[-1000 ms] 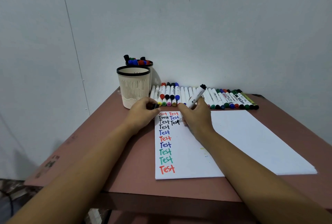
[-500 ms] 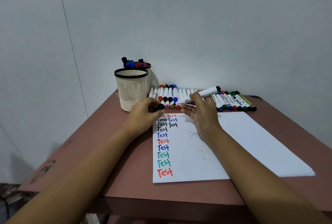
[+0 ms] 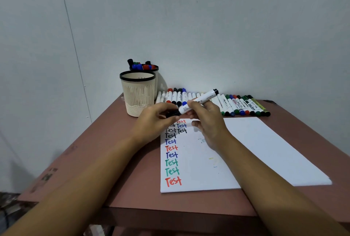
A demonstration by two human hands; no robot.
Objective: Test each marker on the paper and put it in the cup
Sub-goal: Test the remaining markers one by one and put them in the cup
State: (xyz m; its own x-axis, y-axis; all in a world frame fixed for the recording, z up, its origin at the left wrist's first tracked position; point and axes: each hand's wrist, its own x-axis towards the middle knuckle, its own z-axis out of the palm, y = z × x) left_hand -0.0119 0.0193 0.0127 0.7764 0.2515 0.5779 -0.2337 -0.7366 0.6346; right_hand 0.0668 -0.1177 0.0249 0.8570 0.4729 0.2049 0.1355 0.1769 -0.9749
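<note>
Brown table: marker, perhaps cap, between hands

left forearm and right forearm are bare to the frame's edge; left hand and right hand likewise bare.

Hidden from me
My left hand covers the top words on the paper; the back cup sits mostly behind the front cup.
</note>
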